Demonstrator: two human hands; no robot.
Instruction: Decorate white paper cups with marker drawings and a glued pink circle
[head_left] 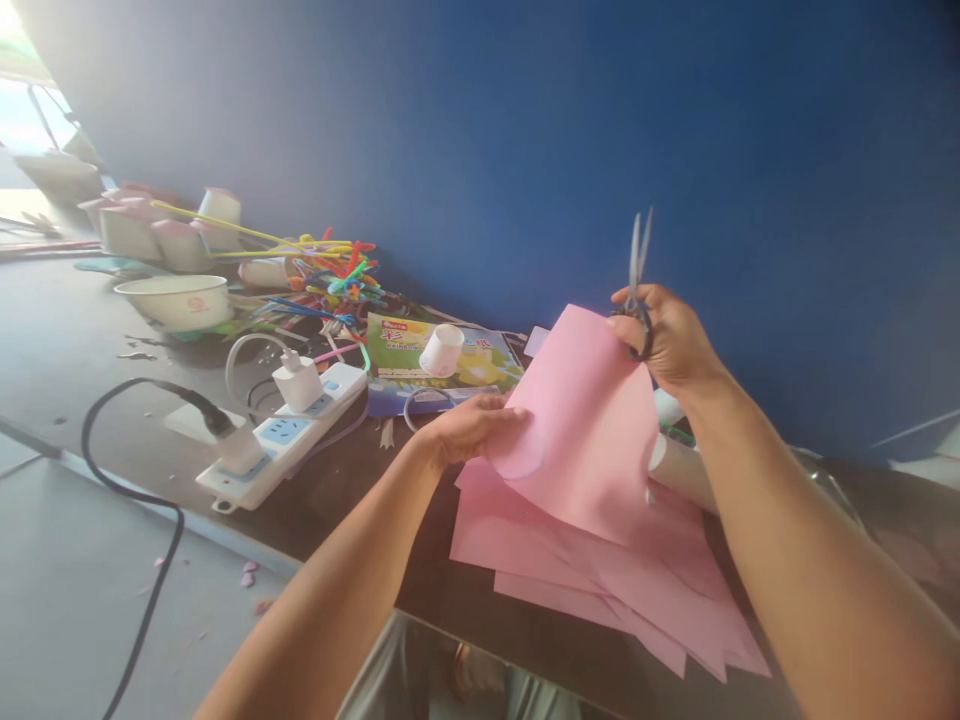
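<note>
A pink sheet of paper (581, 425) is held up between my two hands, its left side curled over. My left hand (474, 428) pinches the curled lower left edge, thumb on top. At the upper right, my right hand (679, 345) grips dark-handled scissors (634, 285), the blades pointing up and slightly apart. The right thumb also rests at the sheet's top right edge. Several more pink sheets (540, 550) lie fanned out beneath, on the dark tabletop.
A white power strip (300, 430) with plugged-in chargers and a black cable (176, 540) is at left. Behind are a paper bowl (176, 303), colourful pipe cleaners (349, 270) and a white paper cup (442, 350) on a printed packet (397, 375). A blue wall (487, 150) rises behind.
</note>
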